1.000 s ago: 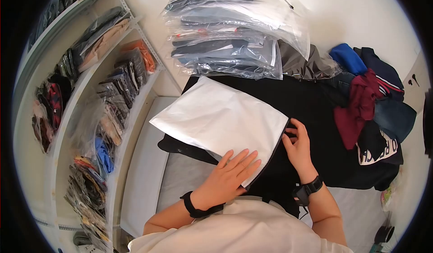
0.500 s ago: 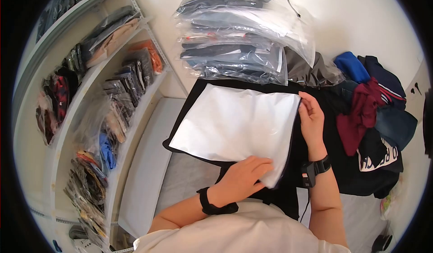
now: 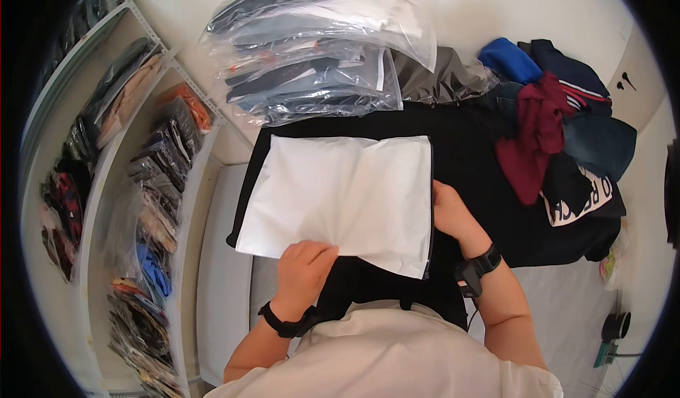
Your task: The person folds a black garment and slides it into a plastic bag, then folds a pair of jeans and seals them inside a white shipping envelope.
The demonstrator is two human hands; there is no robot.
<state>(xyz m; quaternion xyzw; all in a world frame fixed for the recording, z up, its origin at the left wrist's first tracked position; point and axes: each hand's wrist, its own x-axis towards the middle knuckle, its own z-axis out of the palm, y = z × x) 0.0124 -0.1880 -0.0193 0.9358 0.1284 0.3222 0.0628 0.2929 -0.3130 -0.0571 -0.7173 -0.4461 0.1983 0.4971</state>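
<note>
A white plastic bag [image 3: 340,192] lies flat over black cloth [image 3: 467,146], with a dark, zip-like strip running down its right edge. My left hand [image 3: 304,270] pinches the near edge of the bag, left of its middle, with its fingers closed together. At the right edge my right hand [image 3: 453,210] grips the bag beside the dark strip; its fingertips are partly hidden behind that edge. Both wrists carry black bands.
Behind the bag rises a stack of garments in clear plastic bags [image 3: 312,72]. To the right lie loose clothes, among them a maroon garment [image 3: 535,129] and a blue one [image 3: 508,59]. Shelves [image 3: 106,178] of packed clothing stand at the left.
My left hand has shifted left along the bag's near edge. My right hand has slid from the far right corner down the right side. The bag now lies squarer, and the view has shifted.
</note>
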